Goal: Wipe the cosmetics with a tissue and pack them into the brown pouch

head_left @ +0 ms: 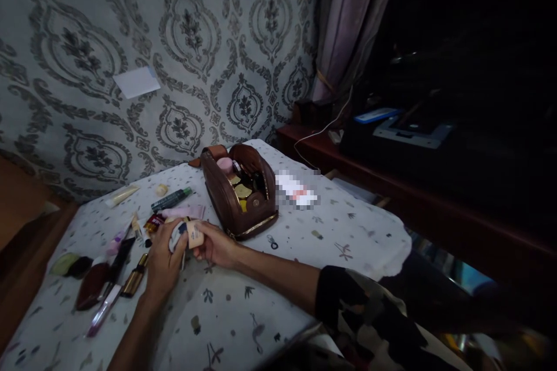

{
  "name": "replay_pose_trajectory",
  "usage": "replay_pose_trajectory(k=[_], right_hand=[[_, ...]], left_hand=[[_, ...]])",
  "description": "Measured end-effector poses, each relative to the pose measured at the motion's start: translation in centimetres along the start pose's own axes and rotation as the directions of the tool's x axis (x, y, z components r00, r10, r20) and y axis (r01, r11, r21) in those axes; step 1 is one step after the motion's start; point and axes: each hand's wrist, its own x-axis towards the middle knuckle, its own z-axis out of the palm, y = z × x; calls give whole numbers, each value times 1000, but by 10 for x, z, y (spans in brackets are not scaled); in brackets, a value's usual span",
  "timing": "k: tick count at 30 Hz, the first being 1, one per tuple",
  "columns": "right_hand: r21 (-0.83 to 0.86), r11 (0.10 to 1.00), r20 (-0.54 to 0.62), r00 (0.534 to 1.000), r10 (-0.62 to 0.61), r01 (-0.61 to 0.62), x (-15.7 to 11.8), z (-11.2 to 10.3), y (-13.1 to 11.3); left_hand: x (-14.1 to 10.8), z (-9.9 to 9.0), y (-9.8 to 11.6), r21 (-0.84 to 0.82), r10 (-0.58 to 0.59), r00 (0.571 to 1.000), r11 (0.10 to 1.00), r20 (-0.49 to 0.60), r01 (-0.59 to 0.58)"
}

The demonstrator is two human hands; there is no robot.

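In front of me both hands meet over the tablecloth. My right hand grips a small beige bottle with dark print. My left hand is closed around a whitish piece with dark marks, pressed against the bottle's left side; it looks like cloth, but its kind is unclear. A brown cosmetic bag stands unzipped just beyond my right hand, with a pink-lidded jar and gold-coloured items inside. Near my left hand lie a gold tube, a pink tube and a dark green tube.
Further left on the patterned tablecloth are a dark red pouch-like item, a clear purple-tipped stick, a green round item and a cream tube. A blurred white packet lies right of the bag. A dark red desk stands behind.
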Motion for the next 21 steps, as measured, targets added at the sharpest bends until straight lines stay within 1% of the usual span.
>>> replay_pose_trajectory(k=[4, 6, 9, 11, 13, 15, 18, 21], right_hand=[[-45, 999, -18, 999, -28, 27, -2, -1, 1], [-60, 998, -20, 999, -30, 28, 0, -2, 3], [-81, 996, 6, 999, -37, 37, 0, -3, 5], [-111, 993, 21, 999, -44, 46, -1, -3, 6], [-157, 986, 32, 998, -55, 60, -3, -3, 6], [-201, 977, 47, 997, -68, 76, -5, -2, 6], [-245, 963, 53, 993, -104, 114, -6, -1, 7], [-296, 946, 68, 990, -120, 135, -6, 0, 7]], left_hand=[[-13, 5, -3, 175, 79, 993, 983, -90, -63], [-15, 6, -3, 253, 174, 978, 957, -116, -140], [-15, 7, 1, 286, 347, 936, 905, -61, -316], [-14, 9, 4, 259, 382, 923, 896, -37, -361], [-13, 10, 7, 211, 347, 937, 919, -33, -333], [-13, 11, 9, 149, 282, 959, 950, -33, -274], [-12, 8, 12, 60, 164, 986, 985, -39, -161], [-9, 3, 15, -22, 37, 999, 999, -10, -38]])
